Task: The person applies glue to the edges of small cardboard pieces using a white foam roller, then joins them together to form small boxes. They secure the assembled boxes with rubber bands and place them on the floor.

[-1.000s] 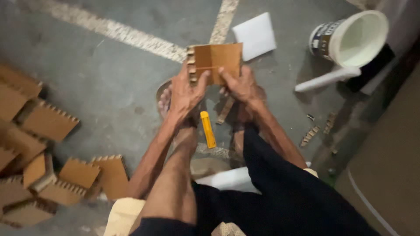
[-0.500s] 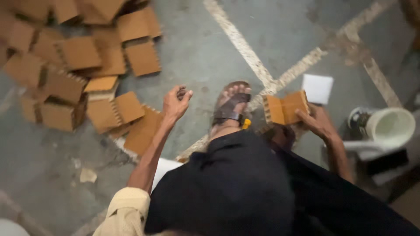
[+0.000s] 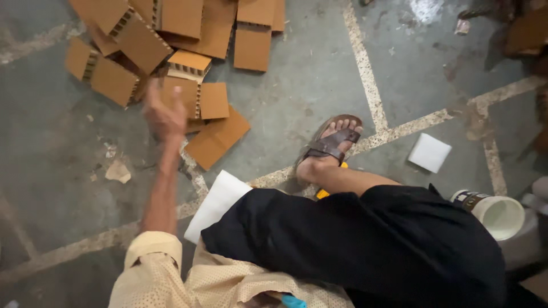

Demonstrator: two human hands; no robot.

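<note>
Head view, looking down at a grey floor (image 3: 319,74) crossed by pale inlaid lines. The left hand (image 3: 164,114) is reaching out over a heap of brown corrugated cardboard pieces (image 3: 171,40) that is lying at the upper left of the floor. The hand is blurred; its fingers (image 3: 153,94) are appearing loosely spread and are gripping nothing, hovering just above the nearest cardboard pieces. Whether they are touching the cardboard cannot be told. A single flat cardboard piece (image 3: 218,137) is lying just to the right of the hand, at the near edge of the heap. The right hand is not showing in this view.

The person is sitting with a black-clad leg (image 3: 371,239) bent across the lower frame, and the foot, in a brown sandal (image 3: 330,144), is resting on a pale floor line. A yellow object (image 3: 323,193) is peeking out under the ankle. A white sheet (image 3: 217,202) is lying partly beneath the leg, a small white square (image 3: 429,152) is lying on the floor to the right, and a white bucket (image 3: 498,214) is standing near the right edge.
</note>
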